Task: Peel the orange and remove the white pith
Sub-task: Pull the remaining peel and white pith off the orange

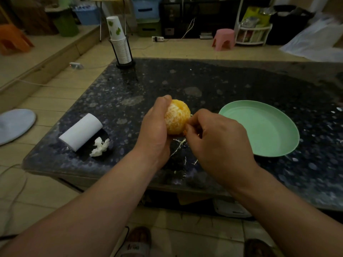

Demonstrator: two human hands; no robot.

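The peeled orange point(177, 118) shows bare segments netted with white pith. My left hand point(156, 127) grips it from the left, thumb over its top, a little above the dark speckled table point(232, 84). My right hand point(217, 141) is at the orange's lower right side, its fingertips pinched together against the fruit on a thin bit of pith or peel. Pale pith strands point(179, 145) lie scattered on the table below the hands.
A light green plate point(263, 130) sits to the right of my hands. A white paper roll point(80, 131) and a crumpled tissue point(100, 147) lie at the left. A stack of paper cups in a holder point(120, 43) stands at the far left corner.
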